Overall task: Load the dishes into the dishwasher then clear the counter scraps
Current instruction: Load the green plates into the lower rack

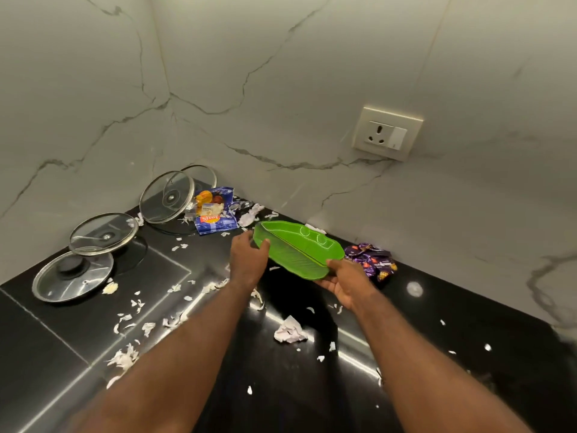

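With left hand [246, 260] and right hand [346, 282] fingers clamped on opposite ends, held green leaf-shaped plastic plate [299, 248] over glossy black worktop [281, 385].

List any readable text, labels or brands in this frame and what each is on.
"Sho..." on the orange badge of the blue snack packet; later letters unclear, other print too small.
Red and yellow print on the purple wrappers: too blurred to read.
No text visible on the wall socket, glass lids or green leaf-shaped plate.

We stand in a home kitchen: black stone counter [406, 354], marble wall [281, 73], wall socket [387, 132], glass pot lids [165, 196], scattered food scraps [125, 357].
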